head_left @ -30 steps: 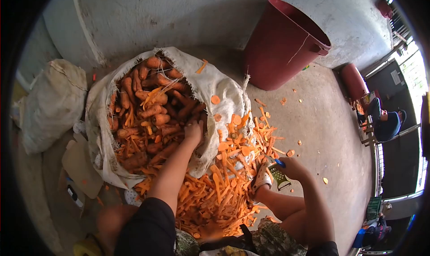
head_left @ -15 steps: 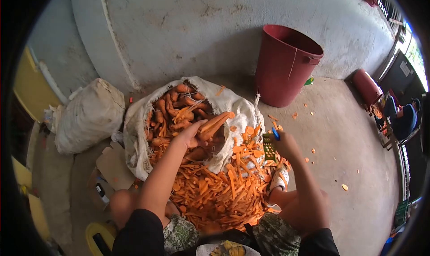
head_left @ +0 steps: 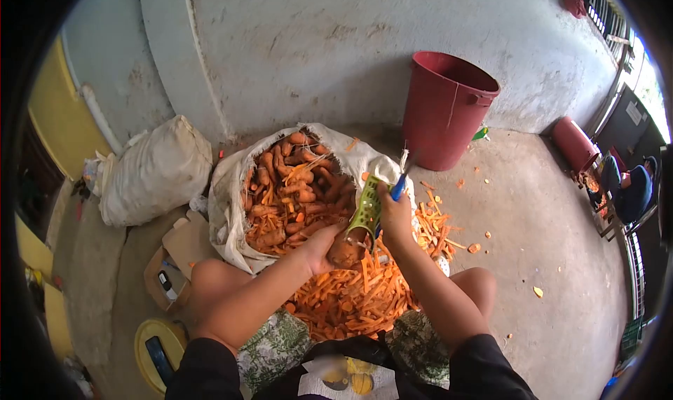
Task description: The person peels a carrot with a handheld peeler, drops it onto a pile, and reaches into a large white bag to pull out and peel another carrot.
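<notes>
My left hand (head_left: 323, 249) is wrapped around a thick carrot (head_left: 346, 251) above the heap of peelings. My right hand (head_left: 397, 216) grips a green perforated tool (head_left: 366, 205), probably a peeler or grater, together with a knife (head_left: 399, 187) with a blue handle. The lower end of the green tool lies against the carrot. Beneath both hands spreads a heap of orange carrot peelings (head_left: 350, 302). Just beyond them, a white woven sack (head_left: 228, 190) lies open, showing many whole carrots (head_left: 305, 193).
A tall red bin (head_left: 449, 116) stands against the wall at the back. To the left sits a stuffed white sack (head_left: 158, 169), with a cardboard box (head_left: 184, 242) nearer me. A phone (head_left: 160, 358) rests on a yellow lid (head_left: 148, 330). Blue chairs (head_left: 631, 190) are far right.
My right hand has swung in from the right, bringing the green tool against the carrot. My left hand has lowered towards me, and the carrot in it is now held lower.
</notes>
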`<state>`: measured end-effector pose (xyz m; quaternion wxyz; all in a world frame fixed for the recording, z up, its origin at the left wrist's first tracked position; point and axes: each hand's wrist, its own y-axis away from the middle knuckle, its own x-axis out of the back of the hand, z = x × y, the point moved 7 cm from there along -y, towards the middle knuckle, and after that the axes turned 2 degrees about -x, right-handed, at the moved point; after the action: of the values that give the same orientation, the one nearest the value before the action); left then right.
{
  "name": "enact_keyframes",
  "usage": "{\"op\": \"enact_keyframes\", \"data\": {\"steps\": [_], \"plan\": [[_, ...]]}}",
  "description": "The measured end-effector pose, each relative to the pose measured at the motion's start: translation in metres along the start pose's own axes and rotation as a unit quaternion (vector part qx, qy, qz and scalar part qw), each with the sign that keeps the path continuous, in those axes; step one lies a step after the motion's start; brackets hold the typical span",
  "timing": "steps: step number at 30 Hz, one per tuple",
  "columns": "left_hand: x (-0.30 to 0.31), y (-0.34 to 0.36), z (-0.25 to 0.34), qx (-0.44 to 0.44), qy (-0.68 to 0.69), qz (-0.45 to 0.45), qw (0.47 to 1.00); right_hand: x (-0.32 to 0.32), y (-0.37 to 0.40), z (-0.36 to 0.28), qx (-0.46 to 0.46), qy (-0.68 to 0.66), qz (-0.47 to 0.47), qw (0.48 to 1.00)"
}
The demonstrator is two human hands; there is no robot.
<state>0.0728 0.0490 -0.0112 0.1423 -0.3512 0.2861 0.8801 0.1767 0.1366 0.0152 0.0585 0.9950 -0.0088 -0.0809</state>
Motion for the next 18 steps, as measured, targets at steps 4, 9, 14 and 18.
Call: {"op": "enact_keyframes", "data": {"steps": [4,9,14,18], "plan": [[0.019,-0.010,-0.020,-0.030,0.057,0.009,0.998,-0.012,0.024,-0.005,0.067,0.123,0.002,0.990],[0.022,-0.017,-0.025,-0.044,0.017,0.076,0.996,0.000,0.022,-0.005,0.116,0.239,0.045,0.963],[0.033,-0.030,-0.016,-0.057,-0.050,0.047,0.996,0.001,0.009,0.002,0.088,0.284,0.056,0.953],[0.038,-0.033,-0.016,-0.035,-0.078,0.079,0.993,0.002,0.002,0.006,0.060,0.297,0.049,0.952]]}}
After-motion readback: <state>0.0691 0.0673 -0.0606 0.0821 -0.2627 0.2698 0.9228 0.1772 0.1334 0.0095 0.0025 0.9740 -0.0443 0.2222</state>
